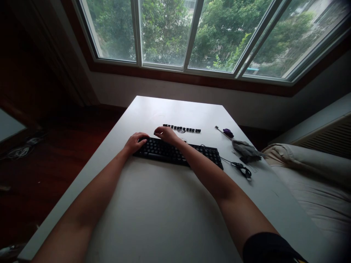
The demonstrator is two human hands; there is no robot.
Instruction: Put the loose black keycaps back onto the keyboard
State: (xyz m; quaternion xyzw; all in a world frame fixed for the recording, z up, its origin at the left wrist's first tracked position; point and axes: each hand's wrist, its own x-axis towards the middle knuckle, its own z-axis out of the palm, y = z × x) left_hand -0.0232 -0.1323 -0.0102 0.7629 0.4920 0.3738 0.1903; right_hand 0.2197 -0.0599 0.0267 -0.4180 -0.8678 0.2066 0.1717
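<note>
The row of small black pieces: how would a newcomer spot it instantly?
On the white table, find the long black keyboard. Beyond it, toward the window, lies the row of small black pieces; unlike the keyboard, it is separate blocks in a line.

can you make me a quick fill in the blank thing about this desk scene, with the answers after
1. The left hand is at the ____ end of the keyboard.
2. Near or far: the black keycaps are lined up on the keyboard's ____ side.
3. The bundled cable lies to the keyboard's ____.
4. The table top is ____ in colour.

Missing words: left; far; right; white.
</note>
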